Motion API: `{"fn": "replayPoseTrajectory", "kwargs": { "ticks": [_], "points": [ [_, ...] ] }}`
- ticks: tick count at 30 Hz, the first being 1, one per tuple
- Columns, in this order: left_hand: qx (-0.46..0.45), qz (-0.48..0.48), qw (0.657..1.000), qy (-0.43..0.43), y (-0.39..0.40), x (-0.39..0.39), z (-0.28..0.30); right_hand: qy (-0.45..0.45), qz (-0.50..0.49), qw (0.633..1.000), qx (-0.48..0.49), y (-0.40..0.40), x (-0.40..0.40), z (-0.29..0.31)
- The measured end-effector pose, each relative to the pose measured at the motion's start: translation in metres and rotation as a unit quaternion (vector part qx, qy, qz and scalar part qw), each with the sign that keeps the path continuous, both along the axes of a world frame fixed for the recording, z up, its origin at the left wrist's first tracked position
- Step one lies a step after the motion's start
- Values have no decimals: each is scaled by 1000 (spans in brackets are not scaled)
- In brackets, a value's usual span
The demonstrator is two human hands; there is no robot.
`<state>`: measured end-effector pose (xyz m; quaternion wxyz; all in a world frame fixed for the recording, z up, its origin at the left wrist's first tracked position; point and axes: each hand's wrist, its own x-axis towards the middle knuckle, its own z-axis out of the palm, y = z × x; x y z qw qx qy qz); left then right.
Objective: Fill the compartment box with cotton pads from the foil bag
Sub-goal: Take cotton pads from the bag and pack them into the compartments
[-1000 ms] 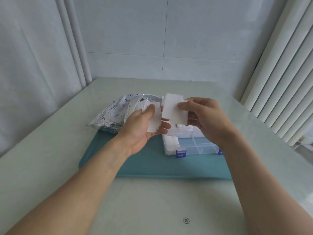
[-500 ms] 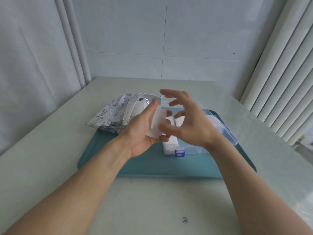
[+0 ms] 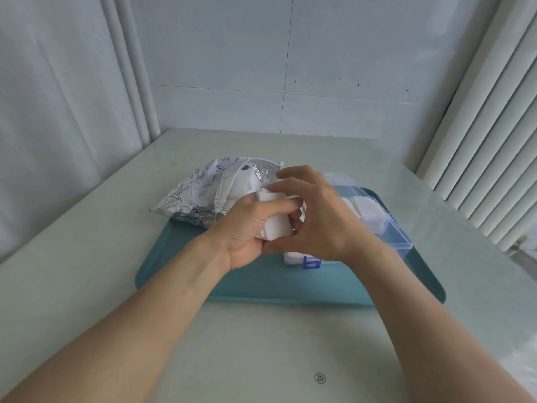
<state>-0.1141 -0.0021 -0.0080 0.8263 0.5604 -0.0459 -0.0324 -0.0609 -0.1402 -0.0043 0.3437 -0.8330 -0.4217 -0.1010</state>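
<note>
Both hands meet over the tray, a small stack of pads between them.

The left hand has its grip clamped on the pads — thumb curled across the front of the stack; the right hand reaches in with fingers bent, its thumb and fingertips closing on the same stack. The bag lies open at the tray's far left corner, with white pads showing in its mouth. The box sits on the tray behind the hands — clear, blue-latched, with pads in the compartments that show. The tray rests on the table.
</note>
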Motion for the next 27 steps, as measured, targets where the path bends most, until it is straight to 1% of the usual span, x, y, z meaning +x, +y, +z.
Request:
{"fn": "replayPoseTrajectory", "kwargs": {
  "ticks": [4,6,8,11,13,15,17,20,22,24,27],
  "points": [
    [-18,-25,999,-24,1,0,-1,11,7,1000,1,0,0,-1],
    [-34,3,999,-27,0,3,-3,-6,0,1000,-25,0,1,-1],
    [-42,25,998,-32,0,5,-4,-19,-5,999,-25,0,1,-3],
    [-20,-4,1000,-7,-1,3,-4,-13,-17,999,-29,0,2,-5],
    [7,4,1000,10,-3,0,-2,6,-20,999,-41,-1,2,-4],
    [23,44,999,-4,-4,1,-3,15,-21,999,-38,-2,-2,-1],
    [20,69,997,-20,-5,2,-3,6,-22,999,-33,-2,-3,-1],
    [47,44,996,-58,-3,1,-2,3,-17,1000,-14,2,-1,-4],
    [67,31,996,-52,-3,-2,0,0,-20,1000,-8,3,-1,-6],
    [52,32,998,-33,-2,-1,-1,5,-19,1000,-5,4,-2,-6],
    [50,28,998,-40,-2,-1,-1,4,-2,1000,0,5,-2,-8]
  ]
}}
